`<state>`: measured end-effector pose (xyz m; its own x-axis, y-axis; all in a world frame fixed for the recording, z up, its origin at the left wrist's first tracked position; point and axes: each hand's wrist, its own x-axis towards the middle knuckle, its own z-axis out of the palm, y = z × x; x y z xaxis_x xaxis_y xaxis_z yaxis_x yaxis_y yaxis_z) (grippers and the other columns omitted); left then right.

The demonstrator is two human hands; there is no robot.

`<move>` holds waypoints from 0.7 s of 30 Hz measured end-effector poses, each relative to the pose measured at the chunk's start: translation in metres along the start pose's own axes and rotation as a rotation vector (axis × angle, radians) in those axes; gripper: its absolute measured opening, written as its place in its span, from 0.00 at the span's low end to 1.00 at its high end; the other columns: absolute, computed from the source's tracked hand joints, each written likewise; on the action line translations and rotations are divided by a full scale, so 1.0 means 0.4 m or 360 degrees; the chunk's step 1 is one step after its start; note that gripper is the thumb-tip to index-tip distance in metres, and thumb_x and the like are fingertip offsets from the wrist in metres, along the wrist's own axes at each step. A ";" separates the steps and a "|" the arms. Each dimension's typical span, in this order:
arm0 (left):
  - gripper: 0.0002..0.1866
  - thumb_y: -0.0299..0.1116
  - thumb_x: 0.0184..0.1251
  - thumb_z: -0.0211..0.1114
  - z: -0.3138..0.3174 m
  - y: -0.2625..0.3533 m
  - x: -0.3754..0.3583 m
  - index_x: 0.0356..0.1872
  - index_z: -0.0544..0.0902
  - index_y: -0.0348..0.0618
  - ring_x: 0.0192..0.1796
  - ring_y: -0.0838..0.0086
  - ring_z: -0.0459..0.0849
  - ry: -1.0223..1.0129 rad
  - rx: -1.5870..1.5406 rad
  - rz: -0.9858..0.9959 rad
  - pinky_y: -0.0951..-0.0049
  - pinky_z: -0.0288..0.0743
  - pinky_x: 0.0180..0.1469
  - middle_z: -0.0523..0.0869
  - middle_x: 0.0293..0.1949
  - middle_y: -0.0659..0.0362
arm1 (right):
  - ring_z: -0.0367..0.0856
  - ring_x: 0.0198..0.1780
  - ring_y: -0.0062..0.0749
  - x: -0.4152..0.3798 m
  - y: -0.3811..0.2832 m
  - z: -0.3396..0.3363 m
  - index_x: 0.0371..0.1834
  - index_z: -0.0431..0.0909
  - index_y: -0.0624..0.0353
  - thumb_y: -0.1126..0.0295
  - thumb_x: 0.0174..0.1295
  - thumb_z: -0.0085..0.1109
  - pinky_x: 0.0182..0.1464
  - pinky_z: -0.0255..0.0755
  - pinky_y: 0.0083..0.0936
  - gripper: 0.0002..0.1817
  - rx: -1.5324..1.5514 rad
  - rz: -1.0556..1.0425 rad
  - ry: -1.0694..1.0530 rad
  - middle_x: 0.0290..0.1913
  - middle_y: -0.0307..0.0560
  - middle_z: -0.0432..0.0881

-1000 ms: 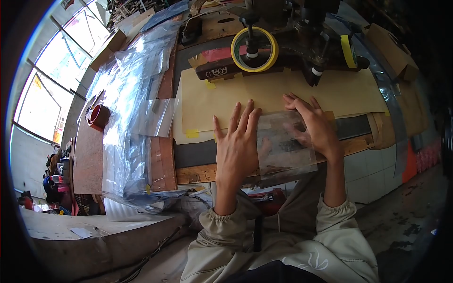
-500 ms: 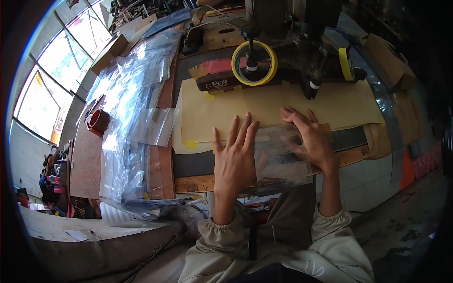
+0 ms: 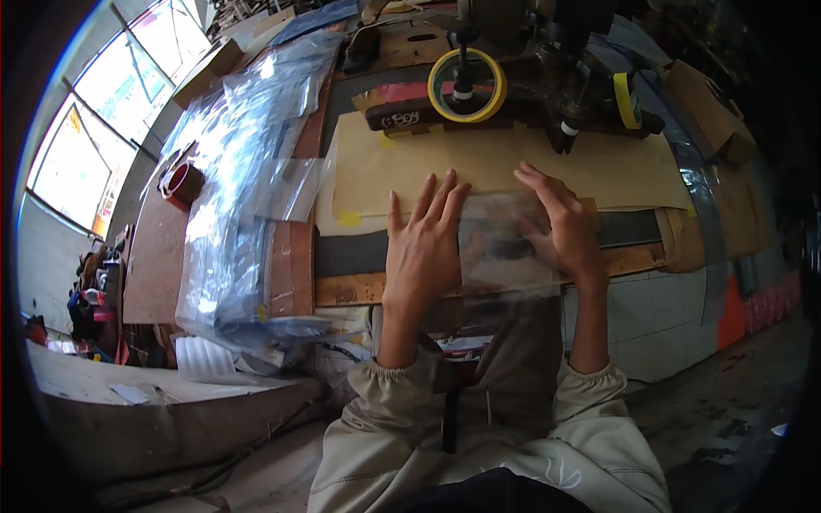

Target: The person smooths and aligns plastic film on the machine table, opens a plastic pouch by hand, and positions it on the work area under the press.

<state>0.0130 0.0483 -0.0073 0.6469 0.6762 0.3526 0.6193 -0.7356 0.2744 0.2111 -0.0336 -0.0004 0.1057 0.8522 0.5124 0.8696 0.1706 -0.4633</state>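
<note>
A clear plastic sheet lies between my two hands, over the front edge of the tan paper sheet and the wooden table edge. My left hand rests palm down at the sheet's left side, fingers stretched out onto the tan paper. At the sheet's right side is my right hand, its thumb seen through the plastic and its fingers at the plastic's edge; whether it pinches the plastic is hard to tell. Behind both hands stands a dark machine arm with a yellow tape roll hanging on a knob.
Many clear plastic sheets are piled on the left, with a red tape roll beside them. Another yellow roll hangs at the machine's right. Cardboard stands at the far right.
The view has shifted, so the table sits higher in the frame. Both hands keep nearly the same place around the clear sheet, with the right fingers slightly closer together.
</note>
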 end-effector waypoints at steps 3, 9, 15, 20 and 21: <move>0.30 0.47 0.70 0.58 0.005 -0.002 -0.004 0.71 0.67 0.55 0.77 0.61 0.62 0.0044 0.0003 0.0009 0.42 0.46 0.76 0.68 0.74 0.59 | 0.77 0.64 0.50 -0.011 -0.007 -0.007 0.59 0.78 0.59 0.72 0.63 0.62 0.66 0.70 0.40 0.19 0.0041 -0.0061 0.0022 0.61 0.55 0.80; 0.31 0.46 0.71 0.58 0.005 -0.001 -0.016 0.73 0.64 0.54 0.76 0.62 0.64 0.0144 -0.0058 0.0064 0.43 0.50 0.75 0.70 0.73 0.55 | 0.77 0.64 0.51 -0.024 -0.016 -0.004 0.58 0.80 0.60 0.77 0.65 0.58 0.65 0.71 0.40 0.17 0.0214 0.0101 -0.0050 0.62 0.56 0.79; 0.30 0.42 0.71 0.59 0.005 -0.005 -0.016 0.73 0.65 0.54 0.76 0.64 0.66 0.0093 -0.0043 0.0092 0.43 0.52 0.74 0.71 0.72 0.53 | 0.75 0.65 0.52 -0.055 -0.027 0.017 0.61 0.78 0.59 0.77 0.67 0.54 0.64 0.71 0.39 0.19 -0.0075 0.0004 0.0126 0.63 0.56 0.78; 0.29 0.30 0.70 0.60 -0.018 0.038 -0.031 0.72 0.70 0.62 0.75 0.63 0.66 0.0242 -0.0057 0.0120 0.43 0.56 0.72 0.71 0.72 0.53 | 0.78 0.62 0.52 -0.083 -0.047 0.024 0.58 0.81 0.60 0.75 0.66 0.57 0.62 0.73 0.39 0.17 -0.0021 0.0146 0.0415 0.63 0.54 0.79; 0.27 0.34 0.70 0.62 -0.006 0.046 -0.033 0.70 0.73 0.64 0.74 0.63 0.69 0.0351 -0.0119 0.0146 0.46 0.59 0.71 0.69 0.73 0.55 | 0.81 0.58 0.50 -0.085 -0.052 0.024 0.54 0.83 0.60 0.75 0.66 0.58 0.59 0.75 0.38 0.15 -0.0043 0.0112 0.0505 0.59 0.53 0.82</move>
<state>0.0150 0.0258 -0.0046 0.5809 0.5871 0.5638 0.5224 -0.8001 0.2949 0.1847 -0.0615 -0.0151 0.3072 0.6642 0.6815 0.8669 0.1001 -0.4883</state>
